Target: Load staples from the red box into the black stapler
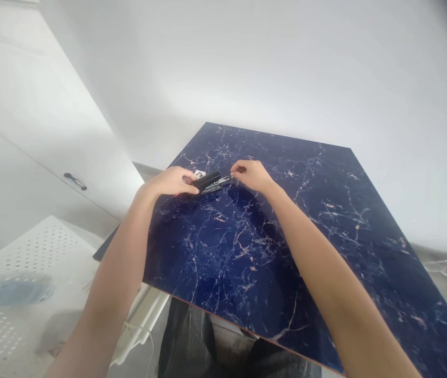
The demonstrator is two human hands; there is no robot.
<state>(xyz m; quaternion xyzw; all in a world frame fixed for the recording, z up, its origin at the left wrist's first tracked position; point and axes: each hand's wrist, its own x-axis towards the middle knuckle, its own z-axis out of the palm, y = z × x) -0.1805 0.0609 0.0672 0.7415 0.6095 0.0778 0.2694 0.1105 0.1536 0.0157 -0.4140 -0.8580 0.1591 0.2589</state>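
Apparently, the work in hand is some fine handling at an opened stapler (210, 181), which lies on the dark blue marbled table (242, 294), around ten o'clock from the middle of its top. The black upper part of the stapler is raised from the metal channel, and the channel points toward two o'clock.

The left hand (172, 181) is at nine o'clock of the stapler; its thumb and fingers are closed around the black part, so it gives, I suppose, the steady hold. The right hand (249, 174) is at three o'clock, with its fingertips drawn together just at the free end of the channel — whether they pinch a small piece there or only touch the metal, I cannot tell.

Just beside the left fingers, at eleven o'clock of the stapler, there is a small white piece (199, 173) with dark marks, partly hidden.

In my judgement, the next move calls for a firm left grip and a light, exact motion of the right fingertips along the line of the channel — without pushing the raised part down on them.
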